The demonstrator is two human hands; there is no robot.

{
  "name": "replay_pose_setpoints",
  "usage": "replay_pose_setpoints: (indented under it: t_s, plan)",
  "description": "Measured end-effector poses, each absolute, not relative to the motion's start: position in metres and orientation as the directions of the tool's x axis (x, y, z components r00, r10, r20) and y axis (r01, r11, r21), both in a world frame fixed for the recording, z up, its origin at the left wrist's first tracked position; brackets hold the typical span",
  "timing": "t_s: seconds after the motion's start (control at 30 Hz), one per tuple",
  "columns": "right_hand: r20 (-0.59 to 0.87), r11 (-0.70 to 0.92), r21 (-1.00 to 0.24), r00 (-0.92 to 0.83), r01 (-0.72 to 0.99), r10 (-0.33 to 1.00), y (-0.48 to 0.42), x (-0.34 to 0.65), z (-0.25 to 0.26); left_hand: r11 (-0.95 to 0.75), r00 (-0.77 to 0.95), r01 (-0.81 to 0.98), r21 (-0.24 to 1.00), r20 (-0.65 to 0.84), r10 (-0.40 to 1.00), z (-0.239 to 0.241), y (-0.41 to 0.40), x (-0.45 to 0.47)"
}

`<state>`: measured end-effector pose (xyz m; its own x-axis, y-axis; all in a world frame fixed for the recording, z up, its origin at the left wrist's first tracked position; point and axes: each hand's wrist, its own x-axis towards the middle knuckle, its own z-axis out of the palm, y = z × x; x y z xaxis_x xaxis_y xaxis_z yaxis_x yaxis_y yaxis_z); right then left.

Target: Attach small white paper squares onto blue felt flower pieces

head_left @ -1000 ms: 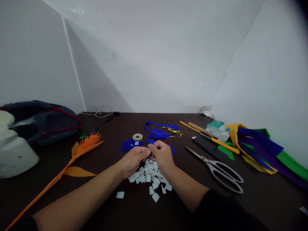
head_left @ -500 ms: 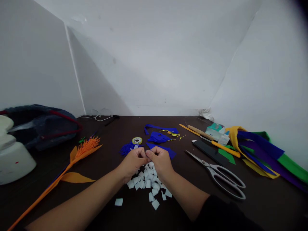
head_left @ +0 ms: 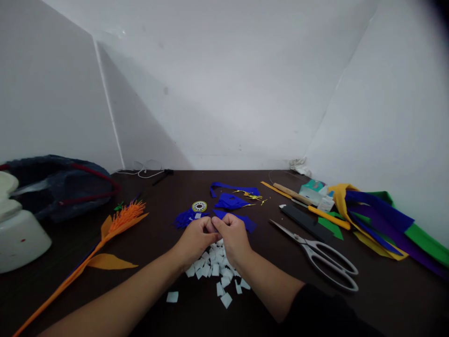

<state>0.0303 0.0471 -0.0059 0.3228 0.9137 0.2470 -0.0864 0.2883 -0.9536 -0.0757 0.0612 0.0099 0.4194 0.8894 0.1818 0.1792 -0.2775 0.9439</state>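
Observation:
My left hand (head_left: 197,238) and my right hand (head_left: 233,235) meet in the middle of the view, fingertips pinched together. Whatever lies between the fingers is hidden or too small to name. Under and in front of them spreads a heap of small white square pieces (head_left: 215,270), with one white piece (head_left: 172,296) lying apart on the left. Just beyond my left hand sit a bundle of blue strips (head_left: 183,219) and a round yellow-rimmed disc (head_left: 199,206) with dark dots. Blue fabric-like scraps (head_left: 230,201) lie behind my right hand, with yellow bits (head_left: 254,197) on them.
Grey-handled scissors (head_left: 315,252), a black flat case (head_left: 304,222) and a yellow-handled tool (head_left: 329,217) lie to the right, near coloured strips (head_left: 382,220). An orange paper-like flower (head_left: 115,229), a white container (head_left: 21,238) and a dark bag (head_left: 70,187) stand left.
My fingertips have drawn slightly closer together, the right hand shifting a little left. The items on the table stay where they were.

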Motion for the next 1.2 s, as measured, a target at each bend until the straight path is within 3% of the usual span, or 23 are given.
replay_pose_setpoints:
  t_s: [0.13, 0.3, 0.47, 0.67, 0.83, 1.07, 1.2]
  plan:
    - [0.171, 0.251, -0.919, 0.267, -0.304, 0.949, 0.049, 0.037, -0.002, -0.220, 0.399, 0.194, 0.956, 0.129, 0.908, 0.012, 0.058, -0.077]
    - [0.100, 0.108, -0.845, 0.043, -0.523, 0.994, 0.048, 0.050, 0.002, -0.164, 0.365, 0.154, 0.974, 0.098, 0.926, 0.015, 0.058, -0.079]
    - [0.195, 0.162, -0.895, -0.038, -0.416, 0.980, 0.047, 0.049, -0.003, -0.130, 0.387, 0.046, 0.990, 0.102, 0.917, 0.018, 0.058, -0.080]
    - [0.236, 0.266, -0.949, 0.177, -0.170, 0.955, 0.051, 0.045, -0.005, -0.152, 0.384, 0.137, 0.979, 0.089, 0.919, 0.015, 0.062, -0.082]
    - [0.315, 0.322, -0.947, 0.211, -0.001, 0.925, 0.052, 0.048, -0.005, -0.221, 0.404, 0.207, 0.953, 0.123, 0.907, 0.017, 0.062, -0.082]
    - [0.203, 0.220, -0.953, 0.101, -0.207, 0.974, 0.053, 0.048, -0.006, -0.111, 0.517, 0.126, 0.986, 0.030, 0.855, 0.023, 0.057, -0.081]
    - [0.235, 0.253, -0.952, 0.123, -0.169, 0.964, 0.052, 0.047, -0.005, -0.101, 0.486, 0.115, 0.988, 0.033, 0.873, 0.022, 0.059, -0.081]
